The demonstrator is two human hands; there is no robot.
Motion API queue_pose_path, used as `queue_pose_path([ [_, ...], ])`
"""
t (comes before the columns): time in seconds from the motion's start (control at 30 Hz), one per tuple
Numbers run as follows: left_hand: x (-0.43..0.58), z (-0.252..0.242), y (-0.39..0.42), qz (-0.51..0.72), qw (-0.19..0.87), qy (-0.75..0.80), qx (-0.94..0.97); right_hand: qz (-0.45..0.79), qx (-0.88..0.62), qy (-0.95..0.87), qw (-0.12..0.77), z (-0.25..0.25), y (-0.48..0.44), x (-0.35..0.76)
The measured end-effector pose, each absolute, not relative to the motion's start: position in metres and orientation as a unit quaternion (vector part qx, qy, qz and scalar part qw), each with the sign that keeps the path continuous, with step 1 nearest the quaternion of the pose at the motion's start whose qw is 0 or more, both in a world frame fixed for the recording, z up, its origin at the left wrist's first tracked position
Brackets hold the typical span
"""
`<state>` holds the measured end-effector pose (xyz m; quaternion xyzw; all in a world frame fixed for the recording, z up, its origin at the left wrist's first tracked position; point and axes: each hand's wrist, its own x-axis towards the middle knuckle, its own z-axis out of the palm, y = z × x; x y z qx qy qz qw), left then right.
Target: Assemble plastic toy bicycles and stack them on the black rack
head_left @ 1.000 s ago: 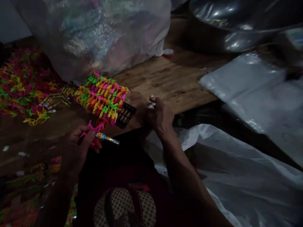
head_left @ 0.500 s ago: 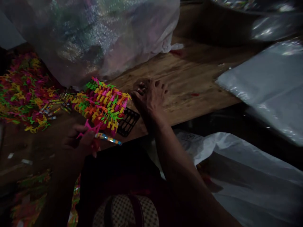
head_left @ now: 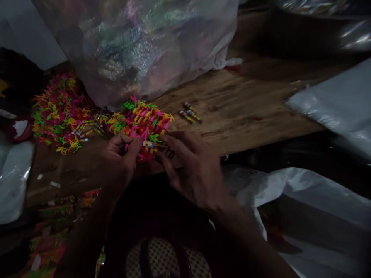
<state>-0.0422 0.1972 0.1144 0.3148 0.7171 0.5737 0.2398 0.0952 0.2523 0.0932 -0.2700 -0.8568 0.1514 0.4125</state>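
a pink plastic piece (head_left: 136, 139) is pinched by the left hand (head_left: 121, 156); the right hand (head_left: 193, 170) is spread open beside it. three little striped sticks (head_left: 189, 112) are seen on the rough wooden table (head_left: 246, 112), near a crinkly clear bag (head_left: 139, 42).

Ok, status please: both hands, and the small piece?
Left hand pinches pink plastic piece with wrapped stick. Right hand open, fingers beside it. Filled rack directly behind; three sticks lie apart.
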Motion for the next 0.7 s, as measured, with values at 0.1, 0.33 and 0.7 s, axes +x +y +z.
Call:
queue_pose_path([
  [0.1,-0.035,0.115,0.196,0.568,0.224,0.703,0.365,0.131,-0.267,-0.873,0.385,0.072,0.255,0.088],
  [0.33,-0.042,0.114,0.192,0.550,0.164,0.693,0.437,0.201,-0.340,-0.816,0.422,0.050,0.263,0.103],
  [0.7,-0.061,0.087,0.227,0.205,0.020,0.639,0.741,0.391,-0.432,-0.681,0.443,0.010,0.284,0.114],
])
